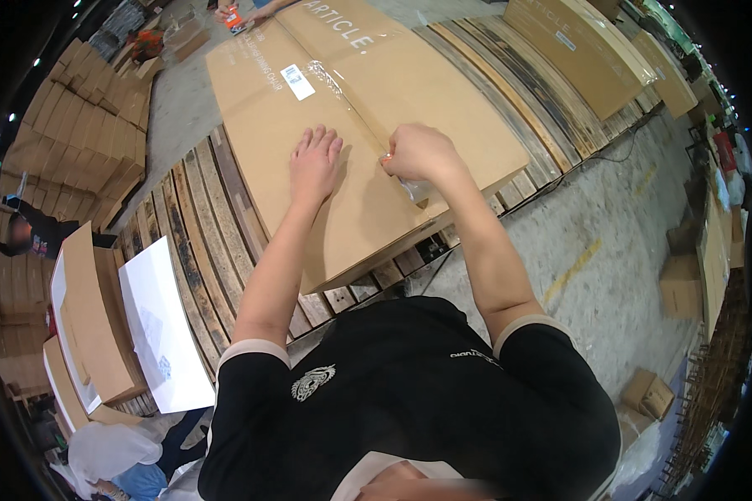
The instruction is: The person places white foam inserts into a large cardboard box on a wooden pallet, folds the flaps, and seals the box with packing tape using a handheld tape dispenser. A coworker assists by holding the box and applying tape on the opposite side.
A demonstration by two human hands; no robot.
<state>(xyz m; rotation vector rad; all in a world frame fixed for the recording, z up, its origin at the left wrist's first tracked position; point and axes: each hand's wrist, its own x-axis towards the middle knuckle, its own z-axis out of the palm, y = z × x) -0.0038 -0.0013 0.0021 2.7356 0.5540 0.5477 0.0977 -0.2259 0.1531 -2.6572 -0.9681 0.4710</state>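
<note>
A large closed cardboard box (pixel 251 159) lies in front of me, with clear tape along its middle seam and a white label (pixel 297 82) on top. My left hand (pixel 316 163) rests flat on the box, left of the seam, fingers stretched out. Over the seam, my right hand (pixel 422 154) is closed in a fist. A small orange bit shows at its fingers, but what it grips is mostly hidden. Just below that fist, a loose, crumpled piece of clear tape (pixel 415 190) hangs near the box's front edge.
Wooden pallets (pixel 196 242) support the box. Another carton (pixel 576 50) stands at the far right. At the far end, a co-worker's hand holds an orange tool (pixel 232 18). Opened cartons and a white sheet (pixel 165 326) are at left, near other people. Stacked boxes (pixel 92 108) stand behind.
</note>
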